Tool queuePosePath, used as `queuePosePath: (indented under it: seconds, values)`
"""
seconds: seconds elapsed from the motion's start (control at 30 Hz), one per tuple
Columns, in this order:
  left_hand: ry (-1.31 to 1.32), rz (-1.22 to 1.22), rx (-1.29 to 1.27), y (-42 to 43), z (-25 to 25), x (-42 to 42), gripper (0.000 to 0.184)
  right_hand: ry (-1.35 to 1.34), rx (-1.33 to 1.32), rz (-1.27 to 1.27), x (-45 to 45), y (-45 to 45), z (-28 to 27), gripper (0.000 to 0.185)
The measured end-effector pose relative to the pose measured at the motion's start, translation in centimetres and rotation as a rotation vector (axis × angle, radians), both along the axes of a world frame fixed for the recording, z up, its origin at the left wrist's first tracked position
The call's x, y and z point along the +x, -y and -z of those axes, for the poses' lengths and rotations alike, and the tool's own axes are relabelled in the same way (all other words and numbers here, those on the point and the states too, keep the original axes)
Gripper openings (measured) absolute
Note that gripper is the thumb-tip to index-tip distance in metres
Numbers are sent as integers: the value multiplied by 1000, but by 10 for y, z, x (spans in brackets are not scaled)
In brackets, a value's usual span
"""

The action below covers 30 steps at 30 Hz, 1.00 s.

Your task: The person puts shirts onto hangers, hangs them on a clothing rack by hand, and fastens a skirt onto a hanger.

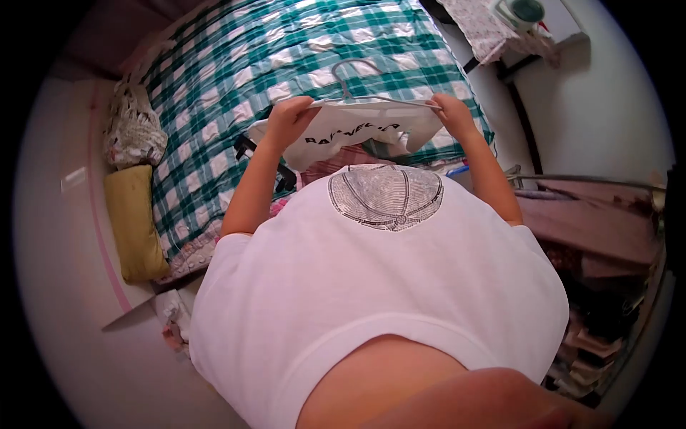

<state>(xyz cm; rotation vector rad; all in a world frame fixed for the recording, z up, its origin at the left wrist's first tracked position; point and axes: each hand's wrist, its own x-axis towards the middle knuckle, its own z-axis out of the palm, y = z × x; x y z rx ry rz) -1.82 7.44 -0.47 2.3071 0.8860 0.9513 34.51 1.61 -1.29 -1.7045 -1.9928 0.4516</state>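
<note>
A white shirt (329, 146) with black lettering hangs from a thin grey hanger (347, 87) in front of my chest, above the bed. My left hand (289, 120) is closed on the shirt at the hanger's left shoulder. At the opposite shoulder, my right hand (453, 114) grips the shirt and the hanger's end between thumb and fingers. The hanger's hook points away from me. My torso hides the lower part of the shirt. Black hangers or clips (286, 176) lie on the bed by my left forearm.
A green-and-white checked quilt (221, 64) covers the bed. At its left edge are a mustard cushion (136, 222) and a bundled patterned cloth (133, 129). A clothes rack (593, 180) with garments stands right. A white-and-green object (525, 13) sits on a cloth-covered surface at the back right.
</note>
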Motion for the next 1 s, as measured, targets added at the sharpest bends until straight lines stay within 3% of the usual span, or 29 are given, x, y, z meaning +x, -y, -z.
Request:
queuePosePath:
  seconds: [0.07,0.33,0.4,0.5,0.57,0.67,1.0]
  values:
    - [-38,18,12,2,-3,6,14,96,16,-58,-2,20,4,14]
    - [-148,310,82,10,2,58,23,-29,-46,161,-43,107,2,26]
    - [-132,327,87,15,-2,79,20,-209,-126,357,-37,128,-2,35]
    - [-66,362,193,20,-8,106,15,-367,-37,586,-20,165,0,39]
    - [-37,348,395,22,-13,124,13,-385,14,728,-17,196,-18,40]
    - [64,277,470,40,-27,154,16,-405,104,874,4,253,-26,43]
    - [190,715,402,186,-50,278,16,-286,358,1362,6,479,-57,38]
